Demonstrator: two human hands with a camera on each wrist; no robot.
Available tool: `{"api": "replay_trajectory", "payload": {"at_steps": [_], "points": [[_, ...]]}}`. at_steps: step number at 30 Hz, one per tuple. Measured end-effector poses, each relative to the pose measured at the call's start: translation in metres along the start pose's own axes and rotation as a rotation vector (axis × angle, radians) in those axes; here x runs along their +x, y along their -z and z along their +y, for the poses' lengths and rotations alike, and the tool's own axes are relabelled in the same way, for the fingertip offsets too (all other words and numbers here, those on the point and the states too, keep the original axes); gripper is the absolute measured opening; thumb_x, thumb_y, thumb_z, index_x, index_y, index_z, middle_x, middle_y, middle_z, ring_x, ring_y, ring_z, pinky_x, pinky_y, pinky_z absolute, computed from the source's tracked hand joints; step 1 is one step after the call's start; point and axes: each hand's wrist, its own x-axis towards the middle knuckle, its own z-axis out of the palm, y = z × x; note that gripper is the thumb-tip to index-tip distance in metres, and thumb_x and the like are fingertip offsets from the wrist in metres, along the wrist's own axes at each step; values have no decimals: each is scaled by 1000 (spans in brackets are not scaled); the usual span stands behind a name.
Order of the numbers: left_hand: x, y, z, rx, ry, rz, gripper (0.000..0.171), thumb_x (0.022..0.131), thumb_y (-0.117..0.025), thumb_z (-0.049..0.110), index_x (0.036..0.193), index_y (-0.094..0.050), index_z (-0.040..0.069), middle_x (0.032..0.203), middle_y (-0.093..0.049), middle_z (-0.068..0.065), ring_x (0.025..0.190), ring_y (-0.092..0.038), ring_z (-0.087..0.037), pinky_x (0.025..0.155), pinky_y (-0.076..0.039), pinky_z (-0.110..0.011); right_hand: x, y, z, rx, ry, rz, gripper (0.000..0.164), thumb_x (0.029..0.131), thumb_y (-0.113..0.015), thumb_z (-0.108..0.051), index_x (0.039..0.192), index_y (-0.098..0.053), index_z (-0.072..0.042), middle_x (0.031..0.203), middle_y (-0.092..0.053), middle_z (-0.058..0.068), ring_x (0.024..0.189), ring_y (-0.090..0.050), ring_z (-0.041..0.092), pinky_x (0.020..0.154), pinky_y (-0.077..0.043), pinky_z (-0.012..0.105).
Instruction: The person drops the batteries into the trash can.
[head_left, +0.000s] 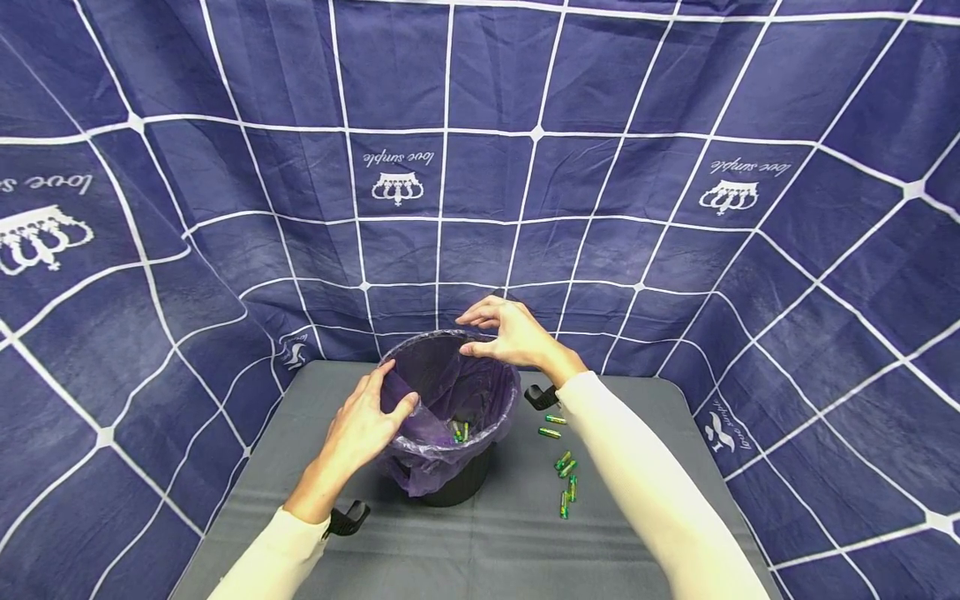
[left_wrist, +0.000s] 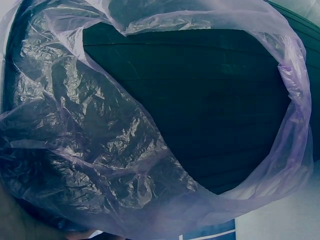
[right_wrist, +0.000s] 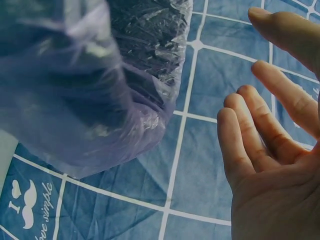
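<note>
A dark waste bin [head_left: 453, 490] lined with a thin purple plastic bag [head_left: 431, 473] stands on the grey surface. Green-yellow batteries [head_left: 465, 431] lie inside it. At the bin's left rim is my left hand [head_left: 360, 425], its thumb and fingers spread along the bag's edge; the left wrist view mostly hides that hand behind the film. My right hand [head_left: 513, 333] hovers over the far right rim. In the right wrist view, the right hand's fingers [right_wrist: 265, 125] are loosely extended, apart from the bag [right_wrist: 140, 120], with nothing between them.
Several loose green-yellow batteries [head_left: 567, 469] lie right of the bin on the grey surface [head_left: 525, 550], near the right forearm. Blue cloth [head_left: 487, 183] with white lines hangs behind and on both sides. Black wrist straps [head_left: 348, 518] stick out near both wrists.
</note>
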Motion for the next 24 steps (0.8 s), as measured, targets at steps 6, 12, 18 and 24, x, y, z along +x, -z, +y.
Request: {"api": "replay_trajectory", "payload": {"at_steps": [6, 12, 18, 24], "points": [[0, 0, 0, 1, 2, -1, 84, 113, -67, 57, 183, -37, 22, 184, -46, -22, 162, -53, -59, 125, -47, -81, -8, 3, 6, 9, 18, 9, 46, 93, -100, -17, 135, -85, -5, 139, -79, 12, 133, -79, 47, 120, -64, 50], [-1, 0, 1, -1, 3, 5, 84, 112, -67, 57, 183, -37, 23, 184, -46, -21, 163, -53, -59, 124, -46, -82, -17, 6, 13, 19, 13, 34, 44, 95, -98, -17, 135, -85, -6, 137, -79, 12, 131, -79, 46, 119, -64, 54], [-2, 0, 2, -2, 6, 2, 84, 112, -67, 56, 183, -36, 23, 184, -46, -22, 163, -52, -59, 125, -46, -82, -29, 9, 21, 20, 18, 61, 40, 96, -97, -15, 134, -86, -9, 135, -81, 12, 127, -82, 37, 117, -66, 47], [-2, 0, 2, -1, 9, 0, 84, 112, -67, 57, 183, -36, 23, 184, -46, -22, 162, -53, -59, 124, -46, -83, -43, 15, 30, 23, 22, 86, 40, 97, -95, -16, 136, -86, -9, 134, -80, 14, 126, -83, 36, 115, -66, 48]]}}
